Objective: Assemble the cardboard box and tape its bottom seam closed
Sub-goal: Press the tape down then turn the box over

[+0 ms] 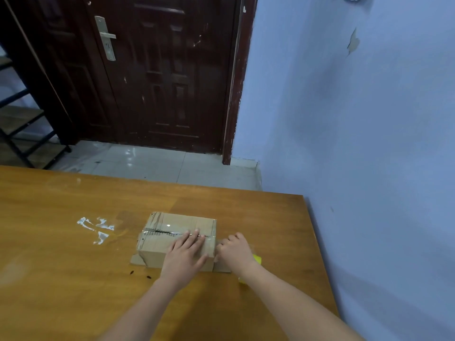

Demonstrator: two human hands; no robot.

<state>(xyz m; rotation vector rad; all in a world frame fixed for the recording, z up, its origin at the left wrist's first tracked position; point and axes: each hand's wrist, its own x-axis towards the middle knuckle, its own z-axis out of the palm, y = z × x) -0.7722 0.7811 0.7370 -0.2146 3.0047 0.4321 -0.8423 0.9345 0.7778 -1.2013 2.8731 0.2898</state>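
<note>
Wooden bench [73,279] by a blue wall [357,119]. Left hand [185,252] lies flat on the box [172,232], near the right edge. Right hand [235,249], fingers curled, touches the box's side; its hold is unclear.

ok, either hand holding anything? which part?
Left hand presses flat on the cardboard box top, gripping nothing. Right hand curls at the box's right end; hold unclear.

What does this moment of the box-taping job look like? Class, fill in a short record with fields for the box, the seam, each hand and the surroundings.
box: cardboard box standing on the wooden table, flaps splayed out at its base
seam: runs across the top face, covered with clear tape
left hand: left hand lies flat on the box, fingertips at the seam
right hand: right hand with curled fingers at the box's right end; what it holds is unclear
other: yellow object partly hidden behind the right hand; shiny tape scraps on the table
</note>
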